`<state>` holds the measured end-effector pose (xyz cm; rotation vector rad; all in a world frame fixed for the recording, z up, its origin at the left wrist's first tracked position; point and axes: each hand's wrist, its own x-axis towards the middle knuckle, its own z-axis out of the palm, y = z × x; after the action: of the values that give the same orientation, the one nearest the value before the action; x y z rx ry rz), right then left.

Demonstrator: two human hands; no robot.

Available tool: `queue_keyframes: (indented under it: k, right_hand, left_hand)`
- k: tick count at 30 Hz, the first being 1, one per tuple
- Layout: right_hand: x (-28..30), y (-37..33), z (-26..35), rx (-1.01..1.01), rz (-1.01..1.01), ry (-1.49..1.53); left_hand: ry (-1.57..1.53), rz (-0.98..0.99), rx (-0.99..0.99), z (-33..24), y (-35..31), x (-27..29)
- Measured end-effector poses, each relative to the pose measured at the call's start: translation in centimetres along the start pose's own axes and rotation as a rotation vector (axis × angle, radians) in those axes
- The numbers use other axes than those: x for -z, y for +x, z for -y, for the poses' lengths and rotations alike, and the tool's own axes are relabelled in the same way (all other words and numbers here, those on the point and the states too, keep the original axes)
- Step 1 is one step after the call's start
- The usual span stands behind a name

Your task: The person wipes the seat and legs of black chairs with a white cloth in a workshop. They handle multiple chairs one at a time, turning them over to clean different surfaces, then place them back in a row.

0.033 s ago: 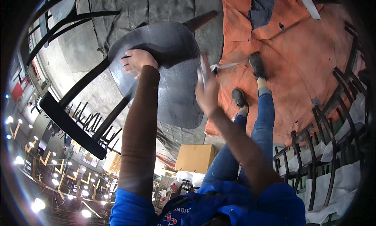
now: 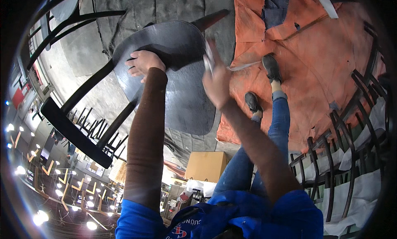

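A dark chair with a broad, smooth seat lies in front of me. Its long backrest bar points to the lower left, and one tapered leg sticks out at the upper right. My left hand rests on the seat, fingers spread, holding nothing. At the seat's right edge is my right hand, slightly blurred, with a thin whitish sheet pressed between it and the rim. A pale strip trails right from that hand; whether it belongs to the sheet I cannot tell.
Dark grey padding lies under the chair, beside a worn orange sheet where my feet stand. More chairs crowd the right edge, some with white wrapping. Another chair stands upper left. A cardboard box sits near my legs.
My right hand has moved slightly up and left along the seat's edge, with the whitish sheet. The left hand and the chair have shifted barely at all in the picture.
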<state>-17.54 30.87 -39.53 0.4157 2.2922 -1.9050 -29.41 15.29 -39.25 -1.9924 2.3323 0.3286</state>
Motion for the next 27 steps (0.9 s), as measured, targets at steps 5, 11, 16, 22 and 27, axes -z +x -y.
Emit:
queue_keyframes:
  k: [5, 11, 16, 22, 27]
  right_hand:
    - [-0.8, -2.4, -1.9, -0.019, -0.033, 0.042]
    - [1.7, -11.0, 4.0, -0.437, 0.035, -0.036]
    - [-0.9, 1.5, -1.3, -0.028, 0.011, 0.044]
    - [0.1, -12.9, 3.9, -0.627, 0.078, -0.029]
    - [0.6, -8.2, 2.2, -0.344, 0.04, -0.309]
  left_hand:
    - [0.0, -0.013, 0.003, 0.0, 0.0, -0.1]
    - [-0.015, -0.009, -0.009, 0.1, 0.2, -0.3]
    - [-0.058, -0.077, -0.02, 0.6, 0.8, -0.9]
    - [-0.072, -0.041, -0.025, 0.6, 0.3, -0.5]
    - [-0.035, -0.011, -0.032, 0.6, -0.1, 0.0]
